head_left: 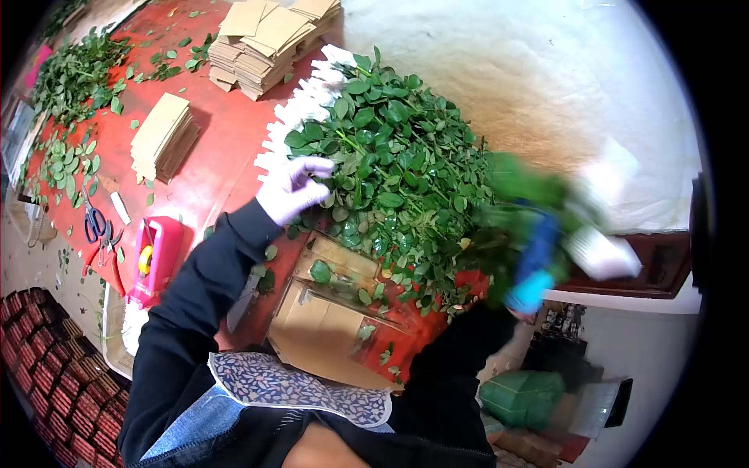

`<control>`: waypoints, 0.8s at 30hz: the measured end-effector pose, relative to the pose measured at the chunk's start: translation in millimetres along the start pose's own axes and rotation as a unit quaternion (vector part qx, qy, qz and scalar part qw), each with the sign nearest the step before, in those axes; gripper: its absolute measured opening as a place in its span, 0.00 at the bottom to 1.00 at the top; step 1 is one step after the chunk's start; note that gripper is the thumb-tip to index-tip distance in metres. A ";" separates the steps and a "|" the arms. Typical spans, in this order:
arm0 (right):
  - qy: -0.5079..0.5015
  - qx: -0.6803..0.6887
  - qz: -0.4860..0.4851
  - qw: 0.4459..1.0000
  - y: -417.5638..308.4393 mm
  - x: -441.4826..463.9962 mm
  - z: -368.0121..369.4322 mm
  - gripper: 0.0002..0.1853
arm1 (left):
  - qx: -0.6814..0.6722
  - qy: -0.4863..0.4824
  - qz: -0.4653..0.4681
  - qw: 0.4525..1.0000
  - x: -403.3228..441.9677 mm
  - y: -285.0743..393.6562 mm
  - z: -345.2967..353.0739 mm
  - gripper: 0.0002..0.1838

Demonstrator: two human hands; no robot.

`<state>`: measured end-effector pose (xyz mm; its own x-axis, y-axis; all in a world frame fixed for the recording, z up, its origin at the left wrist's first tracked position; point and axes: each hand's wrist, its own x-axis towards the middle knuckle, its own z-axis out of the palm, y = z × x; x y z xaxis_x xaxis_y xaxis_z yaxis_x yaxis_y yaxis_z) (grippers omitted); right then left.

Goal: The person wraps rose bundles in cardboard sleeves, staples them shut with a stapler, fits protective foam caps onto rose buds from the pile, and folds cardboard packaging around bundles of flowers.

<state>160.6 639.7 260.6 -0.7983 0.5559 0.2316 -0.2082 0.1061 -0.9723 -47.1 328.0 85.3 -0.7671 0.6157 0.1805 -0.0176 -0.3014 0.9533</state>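
Note:
My left hand (295,189), in a pale thin glove, is raised at the left edge of a large pile of leafy green stems (398,156). Its thumb and fingers are curved apart with nothing between them. White sleeves (312,97) line the pile's upper left side. On the right, my right hand (537,253) is smeared by motion; blue and light blue, probably a glove, show there. It grips a blurred bunch of leafy stems (507,183) with white ends (601,253) pointing right. The exact finger positions are hidden.
Cardboard stacks (257,47) and a smaller stack (165,139) stand on the red table (199,109). Scissors (95,222), red-handled pliers (107,248) and a pink tape dispenser (156,261) lie left. A wooden frame with cardboard (312,327) is in front of me.

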 end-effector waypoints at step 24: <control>-0.348 -0.513 -0.066 0.782 180.4 55.2 143.6 0.26 | 0.100 0.037 0.005 0.994 66.1 -21.7 -65.9 0.08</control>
<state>-2.1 571.2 102.5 -0.9966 -0.0613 -0.0551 -0.0367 0.9285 -0.3695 -139.7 327.2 60.6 -0.8112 0.5564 0.1800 0.1136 -0.1520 0.9818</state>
